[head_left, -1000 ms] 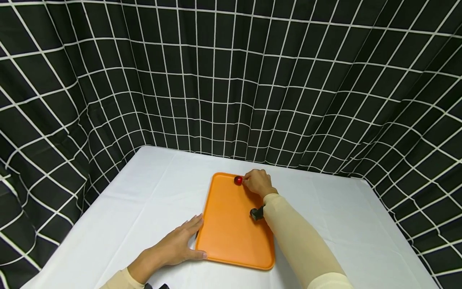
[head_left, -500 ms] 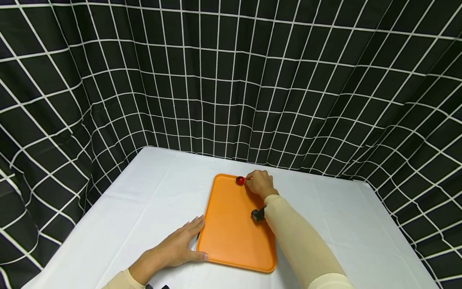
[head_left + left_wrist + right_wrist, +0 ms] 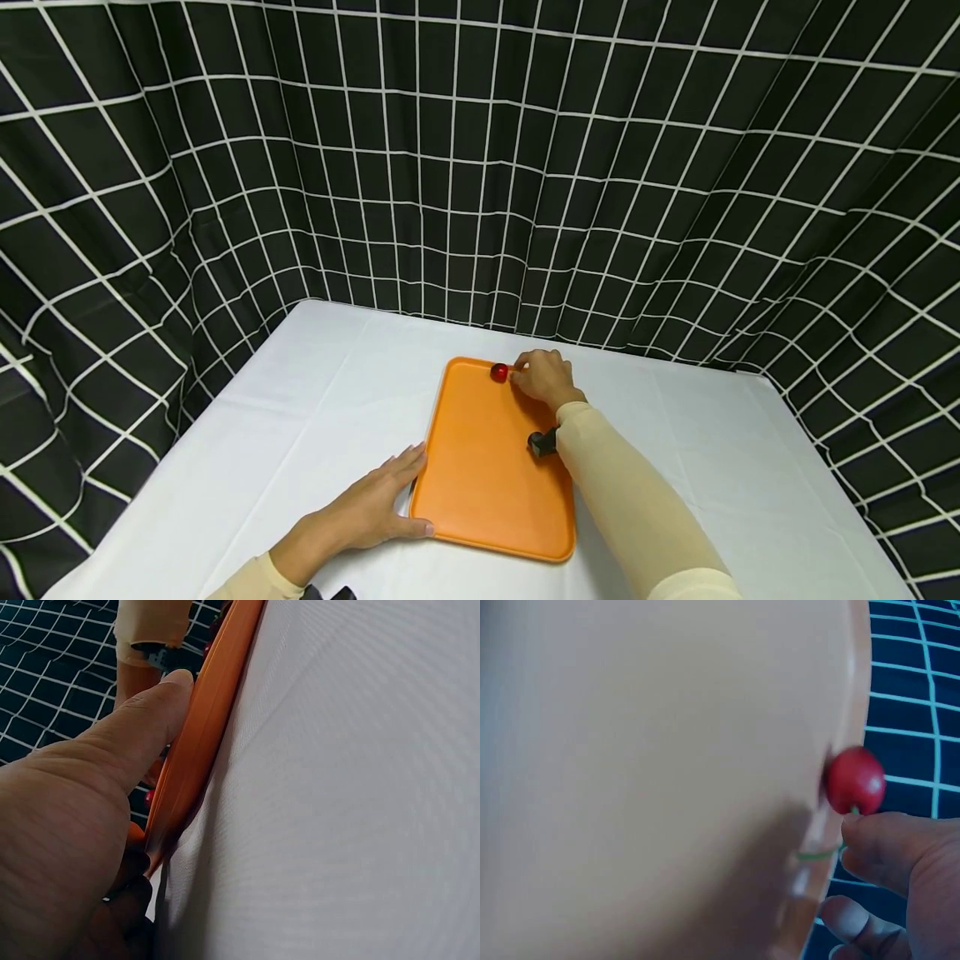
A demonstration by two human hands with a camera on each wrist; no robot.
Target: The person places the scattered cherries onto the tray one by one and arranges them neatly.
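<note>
A red cherry (image 3: 499, 372) with a green stem (image 3: 819, 856) is at the far rim of an orange tray (image 3: 487, 467). My right hand (image 3: 543, 375) reaches over the tray's far right corner. In the right wrist view, thumb and finger pinch the stem just below the fruit, and the cherry overlaps the rim. My left hand (image 3: 367, 510) rests against the tray's near left corner, fingers fairly straight along the left side and thumb on the near rim. The left wrist view shows that thumb (image 3: 154, 712) against the orange edge, with the other fingers mostly hidden.
The tray lies on a white-clothed table (image 3: 315, 400). Behind and to both sides hangs a black curtain with a white grid (image 3: 480, 167). A dark wrist camera (image 3: 542, 442) under the right sleeve hangs over the tray's right half.
My right hand stays at the far corner with the cherry, its fingers shifting only slightly to the right. The left hand keeps its place on the tray.
</note>
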